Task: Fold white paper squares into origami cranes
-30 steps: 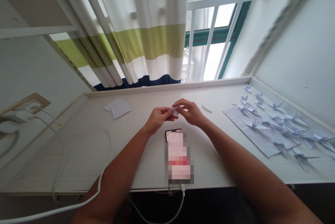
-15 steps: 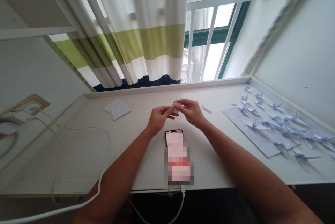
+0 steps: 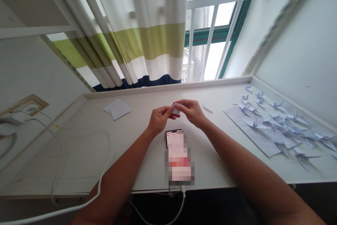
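Note:
Both hands meet above the middle of the white desk (image 3: 79,154). My left hand (image 3: 159,119) and my right hand (image 3: 192,112) each pinch a small folded piece of white paper (image 3: 176,108) between the fingertips, held just off the desk. Directly below them a phone (image 3: 179,154) lies flat on the desk with its screen lit. Several folded paper cranes (image 3: 279,126) are spread along the right side, some resting on a printed sheet (image 3: 252,132).
Loose white paper squares (image 3: 117,108) lie at the back left, and a curled paper strip (image 3: 207,107) lies right of my hands. A white charging cable (image 3: 86,154) loops across the left desk from a wall socket (image 3: 25,107). Striped curtain and window bars stand behind.
The small paper piece has been turned and lifted a little between the fingertips. Both hands stay in nearly the same place.

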{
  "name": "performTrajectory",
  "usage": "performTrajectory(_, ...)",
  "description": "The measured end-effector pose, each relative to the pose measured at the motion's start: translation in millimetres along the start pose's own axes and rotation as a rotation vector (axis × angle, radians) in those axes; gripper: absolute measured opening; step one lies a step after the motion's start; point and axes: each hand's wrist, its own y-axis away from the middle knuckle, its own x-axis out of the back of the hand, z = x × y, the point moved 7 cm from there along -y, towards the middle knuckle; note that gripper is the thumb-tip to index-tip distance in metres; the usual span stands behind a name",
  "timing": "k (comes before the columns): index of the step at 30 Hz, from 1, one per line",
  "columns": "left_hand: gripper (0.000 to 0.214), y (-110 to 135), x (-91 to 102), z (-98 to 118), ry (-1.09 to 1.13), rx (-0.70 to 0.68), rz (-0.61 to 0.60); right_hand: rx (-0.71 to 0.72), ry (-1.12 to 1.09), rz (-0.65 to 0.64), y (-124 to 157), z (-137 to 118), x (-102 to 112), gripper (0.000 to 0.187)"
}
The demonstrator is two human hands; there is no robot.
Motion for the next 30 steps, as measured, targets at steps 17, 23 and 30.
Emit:
performTrajectory(17,0.044,0.6,2.2,-13.5,0.205,0.117,0.174,0.013,-0.043,0.051,-0.8,2.5,-0.5,0.048)
performTrajectory(23,0.034,2.1,2.0,-24.4,0.244,0.169,0.268,0.016,-0.059,0.118,-2.0,9.8,2.9,0.034)
performTrajectory(30,0.039,3.6,-0.5,-11.6,0.062,0.09,0.179,0.005,-0.013,0.115,-1.4,10.3,5.5,0.036)
